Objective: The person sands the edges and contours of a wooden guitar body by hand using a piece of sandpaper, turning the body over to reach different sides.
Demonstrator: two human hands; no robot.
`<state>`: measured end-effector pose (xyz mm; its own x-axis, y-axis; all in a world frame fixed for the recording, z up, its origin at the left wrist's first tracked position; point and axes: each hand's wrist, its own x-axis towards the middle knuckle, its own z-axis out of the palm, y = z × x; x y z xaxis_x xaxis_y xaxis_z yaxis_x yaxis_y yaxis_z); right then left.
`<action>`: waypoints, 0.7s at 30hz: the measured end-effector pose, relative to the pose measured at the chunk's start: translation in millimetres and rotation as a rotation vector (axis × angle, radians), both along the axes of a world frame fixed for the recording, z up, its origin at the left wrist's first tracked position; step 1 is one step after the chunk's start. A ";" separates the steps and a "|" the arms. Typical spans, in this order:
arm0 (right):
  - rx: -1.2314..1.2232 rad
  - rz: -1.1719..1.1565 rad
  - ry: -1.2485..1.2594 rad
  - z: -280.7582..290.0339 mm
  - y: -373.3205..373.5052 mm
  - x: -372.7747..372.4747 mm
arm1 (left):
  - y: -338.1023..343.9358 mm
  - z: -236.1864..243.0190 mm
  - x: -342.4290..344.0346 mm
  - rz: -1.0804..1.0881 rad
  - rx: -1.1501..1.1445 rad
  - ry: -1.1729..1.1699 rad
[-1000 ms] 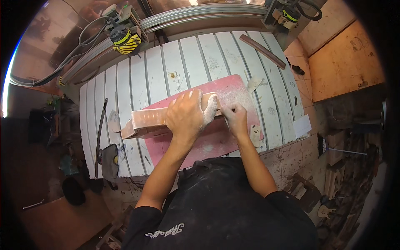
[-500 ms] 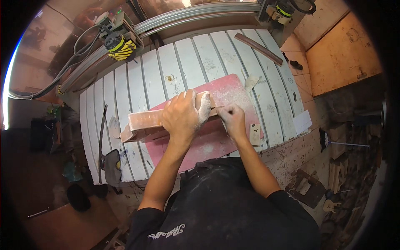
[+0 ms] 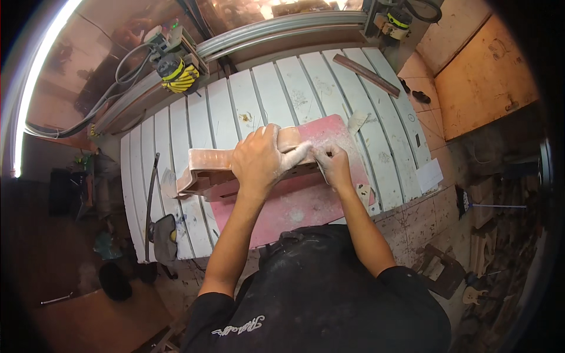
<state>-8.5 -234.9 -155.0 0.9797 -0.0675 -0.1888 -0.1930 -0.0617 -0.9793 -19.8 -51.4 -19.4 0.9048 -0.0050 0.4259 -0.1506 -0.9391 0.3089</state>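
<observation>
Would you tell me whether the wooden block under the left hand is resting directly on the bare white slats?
No, the wooden block under the left hand lies mostly on the pink board, which covers the white slatted table.

A wooden block (image 3: 235, 167) lies on a board (image 3: 306, 200) atop the slatted table (image 3: 271, 94).

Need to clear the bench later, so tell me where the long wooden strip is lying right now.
In the head view, the wooden strip lies at the far right of the white slatted table, beyond the pink board and apart from both hands.
</observation>
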 end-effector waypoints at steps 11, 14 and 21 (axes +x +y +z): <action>0.016 -0.243 -0.117 -10.7 -97.4 -11.0 | 49.4 33.0 -15.6 -0.109 -0.215 -0.076; 0.419 -0.229 -0.234 55.1 -106.9 -21.0 | 63.6 43.7 -29.9 -0.188 -0.477 -0.137; 0.868 0.018 -0.580 153.3 -96.9 -53.2 | 54.1 15.9 -62.1 -0.203 -0.976 -0.173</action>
<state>-61.6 -331.7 -1.7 0.9349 -0.1186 0.3345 0.3155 0.7095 -0.6302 -81.8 2.7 -3.5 0.8511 0.2686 0.4510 -0.3948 -0.2389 0.8872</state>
